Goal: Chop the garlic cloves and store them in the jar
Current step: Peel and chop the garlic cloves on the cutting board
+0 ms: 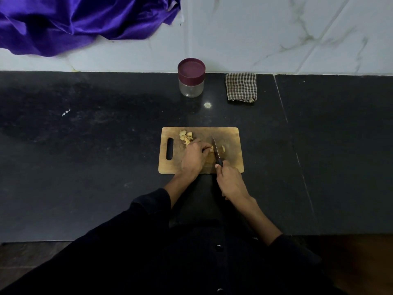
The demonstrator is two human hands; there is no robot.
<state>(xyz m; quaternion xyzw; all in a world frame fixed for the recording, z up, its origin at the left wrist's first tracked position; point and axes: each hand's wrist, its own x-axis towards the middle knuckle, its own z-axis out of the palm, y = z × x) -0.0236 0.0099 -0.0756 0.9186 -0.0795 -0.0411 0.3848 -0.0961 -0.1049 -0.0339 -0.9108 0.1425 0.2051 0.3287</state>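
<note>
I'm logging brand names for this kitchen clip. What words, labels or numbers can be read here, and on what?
None can be read.
Jar: no label shows on its lid or glass.
Knife: no legible mark on the blade.
Cutting board and checked cloth: no text.

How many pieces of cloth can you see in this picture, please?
2. A checked cloth lies folded on the counter by the wall, right of the jar. A purple satin cloth hangs against the wall at top left, partly out of frame.
</note>
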